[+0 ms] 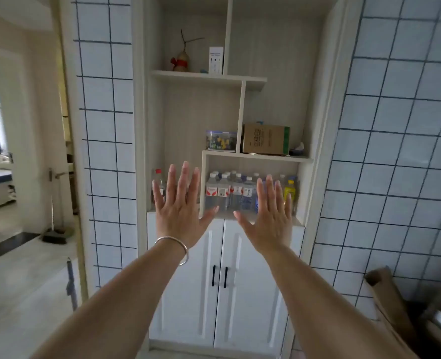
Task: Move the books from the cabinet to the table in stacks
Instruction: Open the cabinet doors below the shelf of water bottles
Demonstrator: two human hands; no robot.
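Both arms extend forward toward the cabinet (224, 281). The left hand (180, 211) is raised with its back to the camera, fingers straight and spread, holding nothing; a silver bracelet (174, 246) sits on its wrist. The right hand (268, 218) is raised in the same way, fingers straight and spread, also holding nothing. The two hands are near each other, thumbs pointing inward, and do not touch.

The cabinet is a white unit set between tiled walls. Its two lower doors (240, 294) are closed, each with a dark vertical handle at the centre seam. No books are visible in the open shelves; whether any lie behind the closed doors cannot be told.

Open shelf contents:
- Water bottles (229, 190) stand in a group in the lower right compartment, directly behind the hands.
- A cardboard box (264, 138) rests on the shelf above them.
- A clear plastic container (220, 141) with small coloured items stands just left of the box, beyond a divider.
- A gourd ornament (180, 62) and a white box (216, 60) stand on the upper shelf.
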